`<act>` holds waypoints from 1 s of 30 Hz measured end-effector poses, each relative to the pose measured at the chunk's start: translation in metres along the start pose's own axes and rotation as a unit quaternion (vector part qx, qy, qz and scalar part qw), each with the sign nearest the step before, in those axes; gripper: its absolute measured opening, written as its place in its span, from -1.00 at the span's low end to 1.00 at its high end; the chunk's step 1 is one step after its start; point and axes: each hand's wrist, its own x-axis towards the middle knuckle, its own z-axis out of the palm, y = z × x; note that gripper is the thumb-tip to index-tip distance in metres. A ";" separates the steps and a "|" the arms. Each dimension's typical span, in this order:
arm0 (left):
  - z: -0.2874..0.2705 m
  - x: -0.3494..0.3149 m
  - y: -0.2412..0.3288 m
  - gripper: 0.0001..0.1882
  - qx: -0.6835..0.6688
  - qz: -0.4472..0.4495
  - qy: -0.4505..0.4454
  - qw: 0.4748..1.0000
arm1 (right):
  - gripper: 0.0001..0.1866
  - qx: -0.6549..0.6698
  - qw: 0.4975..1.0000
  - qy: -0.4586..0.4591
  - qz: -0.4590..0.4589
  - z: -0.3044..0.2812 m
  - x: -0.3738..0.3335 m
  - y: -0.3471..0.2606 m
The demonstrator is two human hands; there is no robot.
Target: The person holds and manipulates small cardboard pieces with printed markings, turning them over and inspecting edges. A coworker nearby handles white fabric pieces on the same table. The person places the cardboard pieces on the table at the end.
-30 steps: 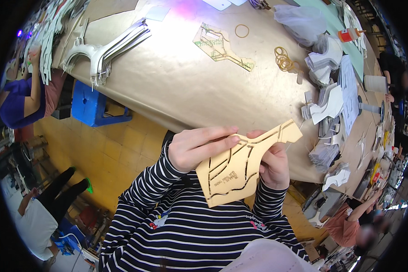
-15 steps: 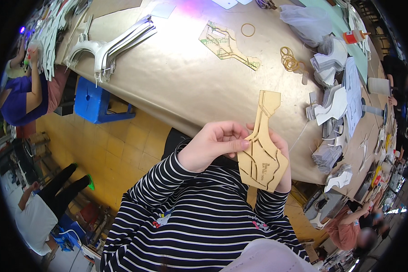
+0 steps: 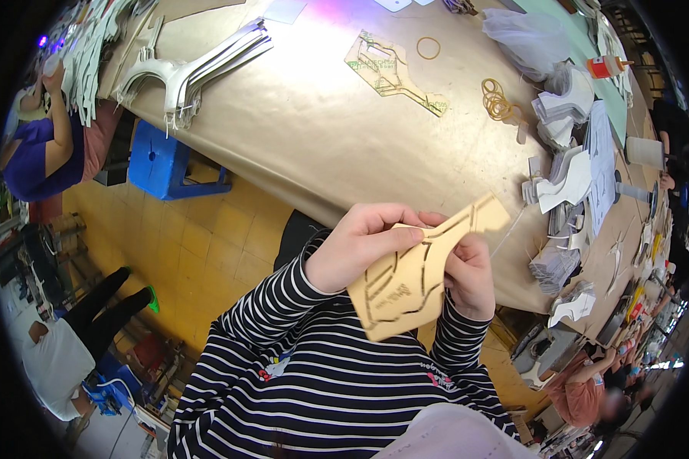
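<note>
A flat tan template [image 3: 403,289] with dark curved slots is held in front of my chest, tilted, its narrow arm pointing up to the right. My left hand [image 3: 364,243] pinches it near the upper left edge, thumb on the face and fingers behind. On the other side, my right hand [image 3: 471,277] is curled at the template's right edge below the narrow arm; some of its fingers are hidden behind the sheet. Farther off on the table lies a similar template [image 3: 383,67] with green print and a transparent look.
The gold-brown table [image 3: 306,130] carries a rubber band [image 3: 429,48], a heap of rubber bands [image 3: 497,101] and stacks of white cut pieces [image 3: 565,180] at right. A bundle of white pieces [image 3: 180,76] lies far left. A blue stool [image 3: 155,159] stands beside the table; other people are around.
The template has swung clockwise, its narrow arm now leaning right and its wide end shifted left. My right hand has come out from behind it to its right edge.
</note>
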 end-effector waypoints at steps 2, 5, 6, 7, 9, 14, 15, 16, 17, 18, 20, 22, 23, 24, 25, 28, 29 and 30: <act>0.002 -0.001 0.001 -0.81 0.017 0.007 0.009 1.000 | -0.63 -0.040 0.999 0.021 -0.026 0.004 -0.001 0.001; 0.008 -0.002 0.002 -0.80 0.021 0.020 0.037 0.999 | -0.63 -0.206 0.961 0.137 -0.123 0.018 -0.002 0.015; 0.010 -0.003 0.002 -0.79 0.004 0.028 0.042 0.999 | -0.63 -0.244 0.945 0.141 -0.164 0.020 -0.001 0.019; 0.011 -0.003 0.001 -0.79 -0.012 0.034 0.048 0.998 | -0.62 -0.281 0.929 0.134 -0.201 0.022 0.000 0.022; 0.012 -0.005 0.001 -0.79 -0.050 0.031 0.048 0.997 | -0.60 -0.233 0.947 0.126 -0.183 0.022 0.000 0.024; 0.008 -0.007 0.000 -0.81 -0.046 0.013 0.021 0.999 | -0.64 -0.124 0.977 0.113 -0.131 0.016 0.000 0.018; 0.007 -0.007 -0.001 -0.82 -0.045 0.009 0.016 0.999 | -0.64 -0.120 0.979 0.101 -0.129 0.015 0.000 0.016; 0.006 -0.007 -0.001 -0.82 -0.041 0.001 0.013 0.999 | -0.64 -0.124 0.980 0.089 -0.126 0.015 -0.001 0.014; 0.006 -0.007 0.000 -0.83 -0.050 0.007 0.003 0.999 | -0.64 -0.129 0.981 0.077 -0.122 0.014 -0.001 0.012; 0.006 -0.007 0.000 -0.83 -0.056 0.008 -0.004 0.998 | -0.63 -0.140 0.981 0.065 -0.115 0.013 -0.002 0.011; 0.007 -0.006 0.001 -0.84 -0.056 0.012 -0.006 0.998 | -0.62 -0.156 0.980 0.061 -0.111 0.013 -0.003 0.010; 0.009 -0.006 0.002 -0.84 -0.045 0.015 0.005 0.999 | -0.63 -0.163 0.977 0.073 -0.116 0.014 -0.003 0.010; 0.010 -0.005 0.002 -0.84 -0.023 0.018 0.012 0.999 | -0.65 -0.195 0.969 0.081 -0.125 0.014 -0.003 0.010; 0.011 -0.005 0.003 -0.83 -0.003 0.020 0.018 1.000 | -0.66 -0.228 0.961 0.085 -0.133 0.015 -0.003 0.010; 0.011 -0.004 0.004 -0.83 0.020 0.018 0.027 0.999 | -0.68 -0.259 0.951 0.090 -0.140 0.016 -0.003 0.010; 0.011 -0.006 0.006 -0.82 0.003 0.042 0.023 0.999 | -0.70 -0.220 0.963 0.093 -0.124 0.021 -0.003 0.008; 0.011 -0.006 0.007 -0.82 0.022 0.042 0.029 0.998 | -0.70 -0.228 0.959 0.103 -0.131 0.024 -0.003 0.008; 0.011 -0.007 0.007 -0.82 0.040 0.048 0.034 0.997 | -0.70 -0.231 0.956 0.120 -0.134 0.028 -0.004 0.010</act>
